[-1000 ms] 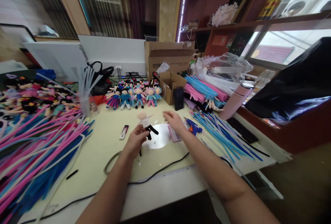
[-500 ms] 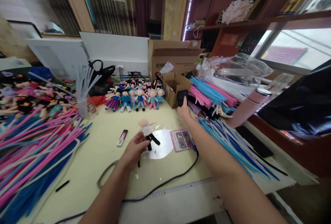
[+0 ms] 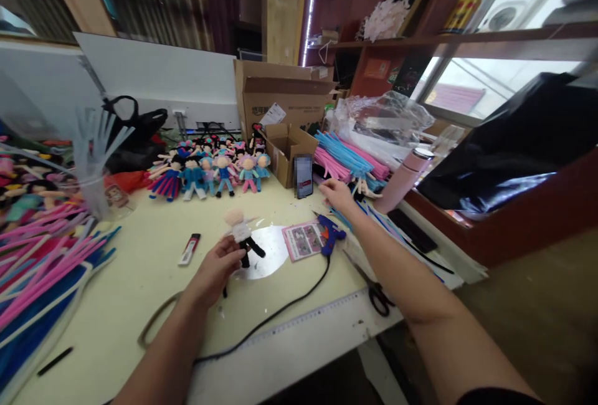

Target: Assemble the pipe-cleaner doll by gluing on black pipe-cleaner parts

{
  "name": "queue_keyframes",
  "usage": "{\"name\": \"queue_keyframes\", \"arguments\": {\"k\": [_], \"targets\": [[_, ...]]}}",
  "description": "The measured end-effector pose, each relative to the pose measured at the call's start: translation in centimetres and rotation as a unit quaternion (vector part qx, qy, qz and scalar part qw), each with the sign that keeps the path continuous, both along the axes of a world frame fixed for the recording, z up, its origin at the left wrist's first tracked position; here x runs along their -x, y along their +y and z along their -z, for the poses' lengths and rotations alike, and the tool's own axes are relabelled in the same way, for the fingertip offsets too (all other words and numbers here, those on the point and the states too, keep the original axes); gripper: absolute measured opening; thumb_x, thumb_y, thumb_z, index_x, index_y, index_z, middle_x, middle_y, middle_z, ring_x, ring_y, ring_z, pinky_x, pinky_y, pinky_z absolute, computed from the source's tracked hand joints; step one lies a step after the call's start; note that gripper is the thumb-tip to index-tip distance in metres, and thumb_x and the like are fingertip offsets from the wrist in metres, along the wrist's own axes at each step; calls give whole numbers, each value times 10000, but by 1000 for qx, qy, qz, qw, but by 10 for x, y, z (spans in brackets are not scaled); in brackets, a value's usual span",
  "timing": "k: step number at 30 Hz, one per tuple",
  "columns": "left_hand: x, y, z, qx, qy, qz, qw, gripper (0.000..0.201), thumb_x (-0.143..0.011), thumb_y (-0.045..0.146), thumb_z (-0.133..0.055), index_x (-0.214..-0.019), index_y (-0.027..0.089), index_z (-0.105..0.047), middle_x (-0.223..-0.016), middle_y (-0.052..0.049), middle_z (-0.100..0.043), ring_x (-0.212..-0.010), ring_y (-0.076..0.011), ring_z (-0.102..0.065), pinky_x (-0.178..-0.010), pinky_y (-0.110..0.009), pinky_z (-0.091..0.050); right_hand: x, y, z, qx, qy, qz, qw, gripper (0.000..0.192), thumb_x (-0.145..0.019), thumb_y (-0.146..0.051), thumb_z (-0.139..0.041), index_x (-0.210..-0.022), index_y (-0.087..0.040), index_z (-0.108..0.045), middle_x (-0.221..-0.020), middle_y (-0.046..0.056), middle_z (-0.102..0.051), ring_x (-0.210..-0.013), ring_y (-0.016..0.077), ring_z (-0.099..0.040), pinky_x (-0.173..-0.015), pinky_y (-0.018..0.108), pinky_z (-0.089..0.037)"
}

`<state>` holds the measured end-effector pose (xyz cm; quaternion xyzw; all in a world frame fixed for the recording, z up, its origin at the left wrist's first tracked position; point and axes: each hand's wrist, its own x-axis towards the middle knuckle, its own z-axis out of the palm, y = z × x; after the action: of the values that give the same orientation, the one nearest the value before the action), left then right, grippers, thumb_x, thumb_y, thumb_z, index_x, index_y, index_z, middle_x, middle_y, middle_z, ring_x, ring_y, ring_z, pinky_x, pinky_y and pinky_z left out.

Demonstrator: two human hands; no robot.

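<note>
My left hand [image 3: 219, 266] is closed on a small doll of fuzzy pipe cleaners [image 3: 242, 232], gripping it by its black legs. The doll has a pale head and a white top, and leans above a round white patch [image 3: 268, 254]. My right hand [image 3: 339, 196] is in the air just right of a phone [image 3: 303, 176], apart from it, fingers loosely bent with nothing visible in them. The phone stands upright with its screen lit, against a small open carton [image 3: 281, 164]. Below that hand, a blue glue gun [image 3: 331, 234] lies by a pink picture card [image 3: 303, 243].
Several finished dolls [image 3: 223, 174] stand at the back. Pipe cleaners [image 3: 42, 274] cover the left side; more bundles [image 3: 357, 159] lie right, beside a pink flask [image 3: 404, 179]. Scissors [image 3: 379, 299], a ruler [image 3: 299, 324], a cord [image 3: 280, 318] and a lighter-like item [image 3: 189, 249] lie nearer.
My right hand has let go of the phone and moved a little right of it, so the screen shows. The view has turned right, uncovering the glue gun and scissors. My left hand keeps the doll.
</note>
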<state>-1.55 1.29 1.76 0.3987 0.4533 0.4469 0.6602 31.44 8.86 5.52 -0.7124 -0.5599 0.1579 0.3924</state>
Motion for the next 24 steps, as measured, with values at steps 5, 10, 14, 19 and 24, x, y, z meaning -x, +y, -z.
{"name": "queue_keyframes", "arguments": {"k": [5,10,14,19,24], "targets": [[0,0,1,1,3,10,1000,467,-536,254,-780,-972,160,-643,-917,-53,-663,-745,-152,-600,-589,-221,-441,-85,-64,-15,33,-17,58,998,242,-750,-339,-507,-781,-138,-636,-570,-3,-557,-502,115,-501,-493,231,-417],[0,-2,0,1,1,27,1000,433,-551,262,-781,-948,157,-647,-865,-39,-657,-706,-134,-589,-584,-213,-450,-141,-121,-10,100,-64,104,987,230,-703,-265,-570,-865,-134,-669,-668,27,-638,-541,117,-536,-532,235,-429],[-1,-3,0,4,8,32,999,443,-555,263,-785,-959,153,-640,-860,-35,-656,-661,-121,-582,-551,-204,-446,-159,-145,7,155,-132,121,972,191,-639,-266,-653,-802,-175,-698,-761,38,-678,-686,156,-590,-613,248,-419],[-4,-5,-1,4,17,36,999,454,-541,247,-779,-962,155,-635,-859,-36,-666,-651,-140,-600,-523,-227,-467,-161,-152,27,221,-194,135,946,172,-562,-277,-713,-715,-200,-699,-758,42,-676,-699,181,-593,-598,258,-384],[-4,-5,-1,1,26,36,999,464,-544,243,-775,-975,153,-631,-848,-34,-662,-642,-141,-600,-499,-231,-475,-162,-154,31,230,-216,142,938,112,-682,-231,-600,-740,-201,-691,-736,49,-675,-662,168,-583,-574,255,-356]]}}
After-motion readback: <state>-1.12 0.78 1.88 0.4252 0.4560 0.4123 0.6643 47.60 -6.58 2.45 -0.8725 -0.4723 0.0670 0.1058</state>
